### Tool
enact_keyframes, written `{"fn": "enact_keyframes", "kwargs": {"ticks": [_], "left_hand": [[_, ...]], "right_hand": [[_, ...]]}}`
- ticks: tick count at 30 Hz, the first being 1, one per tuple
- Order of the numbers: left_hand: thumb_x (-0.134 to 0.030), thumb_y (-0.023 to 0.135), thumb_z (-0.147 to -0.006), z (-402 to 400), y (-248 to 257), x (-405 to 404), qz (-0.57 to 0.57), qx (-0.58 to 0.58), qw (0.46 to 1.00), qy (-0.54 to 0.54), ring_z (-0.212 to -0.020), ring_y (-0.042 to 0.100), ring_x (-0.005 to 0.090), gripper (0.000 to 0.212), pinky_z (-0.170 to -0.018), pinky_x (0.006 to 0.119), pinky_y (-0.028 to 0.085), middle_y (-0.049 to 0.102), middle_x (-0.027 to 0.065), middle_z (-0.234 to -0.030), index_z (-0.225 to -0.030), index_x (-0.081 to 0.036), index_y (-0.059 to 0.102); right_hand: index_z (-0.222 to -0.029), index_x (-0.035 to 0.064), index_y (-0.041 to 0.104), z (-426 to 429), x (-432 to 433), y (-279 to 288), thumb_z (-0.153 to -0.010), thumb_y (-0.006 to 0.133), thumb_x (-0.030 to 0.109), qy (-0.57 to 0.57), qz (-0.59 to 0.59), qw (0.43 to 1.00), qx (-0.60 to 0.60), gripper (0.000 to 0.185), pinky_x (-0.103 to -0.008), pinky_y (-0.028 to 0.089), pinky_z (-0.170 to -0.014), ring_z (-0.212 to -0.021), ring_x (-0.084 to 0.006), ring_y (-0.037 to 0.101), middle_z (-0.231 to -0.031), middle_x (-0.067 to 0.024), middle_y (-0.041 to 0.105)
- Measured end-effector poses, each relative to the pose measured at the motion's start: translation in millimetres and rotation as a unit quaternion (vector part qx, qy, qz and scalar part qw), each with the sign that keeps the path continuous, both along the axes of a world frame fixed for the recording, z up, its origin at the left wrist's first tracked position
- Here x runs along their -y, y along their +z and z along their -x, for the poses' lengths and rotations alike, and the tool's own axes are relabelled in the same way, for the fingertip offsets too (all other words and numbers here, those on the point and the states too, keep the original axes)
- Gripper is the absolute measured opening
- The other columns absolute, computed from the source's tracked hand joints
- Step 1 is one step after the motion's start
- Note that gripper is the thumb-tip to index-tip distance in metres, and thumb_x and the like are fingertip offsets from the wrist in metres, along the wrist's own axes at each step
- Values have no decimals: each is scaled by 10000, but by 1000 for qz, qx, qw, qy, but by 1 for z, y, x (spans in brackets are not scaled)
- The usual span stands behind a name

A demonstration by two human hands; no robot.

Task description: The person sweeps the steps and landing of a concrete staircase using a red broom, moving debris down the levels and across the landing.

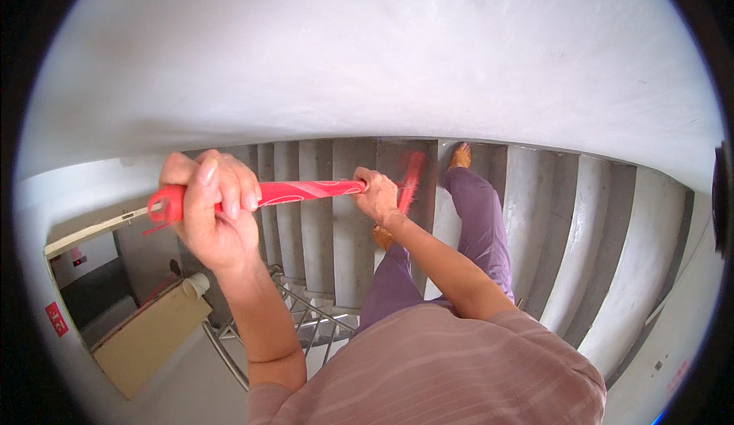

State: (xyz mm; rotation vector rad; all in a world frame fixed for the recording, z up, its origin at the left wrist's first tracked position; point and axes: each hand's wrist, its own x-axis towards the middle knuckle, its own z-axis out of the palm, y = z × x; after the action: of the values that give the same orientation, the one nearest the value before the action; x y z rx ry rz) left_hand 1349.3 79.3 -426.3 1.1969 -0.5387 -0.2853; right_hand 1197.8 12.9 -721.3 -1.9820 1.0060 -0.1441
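Observation:
A broom with a red, white-patterned handle (309, 191) slants down across the stairs. My left hand (215, 213) is wrapped around its upper end, just below the hanging loop. Lower on the handle, my right hand (377, 195) grips it with the fingers closed. Red bristles on the broom head (412, 181) are blurred and lie over a stair tread between my feet. My right forearm and hand cover part of the lower handle.
Grey concrete stairs (350, 241) run across the view beside a white wall (373, 52). My feet in tan footwear (460, 155) stand on different steps. A metal railing (309, 316) is at lower left, near a doorway (94, 287) with a beige door (152, 339).

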Motion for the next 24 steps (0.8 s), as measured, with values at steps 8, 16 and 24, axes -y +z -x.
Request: {"fn": "enact_keyframes", "kwargs": {"ticks": [8, 16, 24], "left_hand": [[-154, 484, -1084, 32, -63, 3, 3, -9, 1000, -15, -489, 382, 107, 277, -506, 290, 370, 384, -16, -561, -817, -141, 410], [-98, 497, -1074, 24, -16, -24, 7, -4, 998, 62, -457, 358, 82, 333, -450, 272, 353, 365, -25, -561, -769, -137, 370], [-92, 611, -1016, 41, -59, 13, -7, -54, 996, 66, -478, 372, 76, 364, -480, 268, 366, 385, -34, -559, -738, -148, 382]], "right_hand": [[-873, 137, 692, 3, 9, -68, -891, 657, 408, -12, 25, 995, -94, 274, -519, 537, -793, -921, -389, 700, -901, -168, 727], [-920, 141, 721, -15, -19, -8, -905, 623, 350, 13, -27, 999, -44, 231, -517, 539, -840, -986, -389, 698, -960, -182, 732], [-924, 162, 737, 3, 19, -62, -879, 643, 347, -1, 3, 995, -96, 213, -504, 565, -837, -966, -406, 705, -935, -173, 741]]}}
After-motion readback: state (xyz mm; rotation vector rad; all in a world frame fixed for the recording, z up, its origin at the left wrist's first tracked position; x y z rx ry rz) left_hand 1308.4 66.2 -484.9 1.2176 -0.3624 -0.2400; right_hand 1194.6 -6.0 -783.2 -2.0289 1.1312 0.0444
